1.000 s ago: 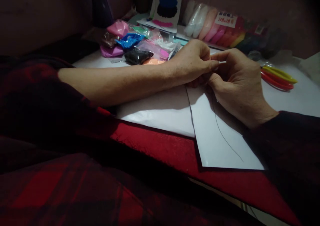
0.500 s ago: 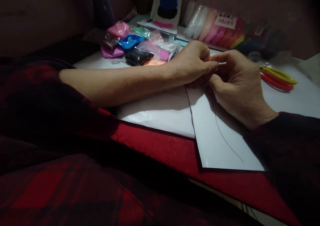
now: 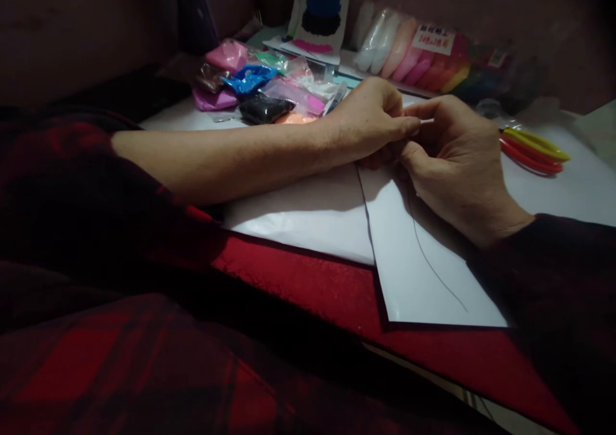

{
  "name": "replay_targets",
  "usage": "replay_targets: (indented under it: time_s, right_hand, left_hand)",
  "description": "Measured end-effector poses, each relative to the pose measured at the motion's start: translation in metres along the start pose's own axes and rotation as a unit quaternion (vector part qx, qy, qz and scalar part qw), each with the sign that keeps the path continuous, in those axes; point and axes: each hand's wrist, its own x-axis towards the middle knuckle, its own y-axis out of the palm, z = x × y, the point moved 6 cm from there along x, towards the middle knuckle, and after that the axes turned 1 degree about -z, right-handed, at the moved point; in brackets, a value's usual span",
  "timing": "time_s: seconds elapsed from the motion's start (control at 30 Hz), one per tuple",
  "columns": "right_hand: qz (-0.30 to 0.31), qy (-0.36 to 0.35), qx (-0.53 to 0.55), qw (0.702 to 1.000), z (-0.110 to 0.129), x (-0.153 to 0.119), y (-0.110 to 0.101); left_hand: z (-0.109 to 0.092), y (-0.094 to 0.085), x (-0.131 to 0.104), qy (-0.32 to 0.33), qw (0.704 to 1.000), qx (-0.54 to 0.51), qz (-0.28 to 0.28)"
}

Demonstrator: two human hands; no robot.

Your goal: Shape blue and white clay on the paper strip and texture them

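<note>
Over a white sheet of paper (image 3: pixel 399 268) with a thin curved dark line on it, my two hands meet fingertip to fingertip. My left hand (image 3: pixel 378 124) is closed, its thumb pressing toward the curled fingers. A thin white piece (image 3: pixel 426 121) shows at that thumb tip; its material cannot be made out. My right hand (image 3: pixel 464 162) is closed too, with bent thumb and forefinger against the left fingers. Whatever lies between its fingertips is hidden.
Packets of coloured clay (image 3: pixel 250 79) lie behind my left forearm. A painted card (image 3: pixel 322 18) stands at the back beside a clear bag of coloured clay (image 3: pixel 418 53). Red and yellow handles (image 3: pixel 534 149) lie at the right. A red cloth (image 3: pixel 308 274) edges the table.
Less of the thin white piece shows past my left thumb than before. Both hands keep nearly the same place; the whole view has shifted slightly.
</note>
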Motion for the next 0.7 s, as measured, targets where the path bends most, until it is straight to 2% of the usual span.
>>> replay_targets:
  time_s: [0.1,0.7]
  right_hand:
    - [-0.001,0.002,-0.031,1.0,-0.0006,0.0,0.0002]
    - [-0.002,0.003,-0.037,0.999,-0.0001,-0.0001,0.0006]
  left_hand:
    - [-0.0006,0.0003,-0.0003,0.001,1.0,0.0,0.003]
    - [0.0036,-0.0002,0.0035,0.005,1.0,-0.007,0.009]
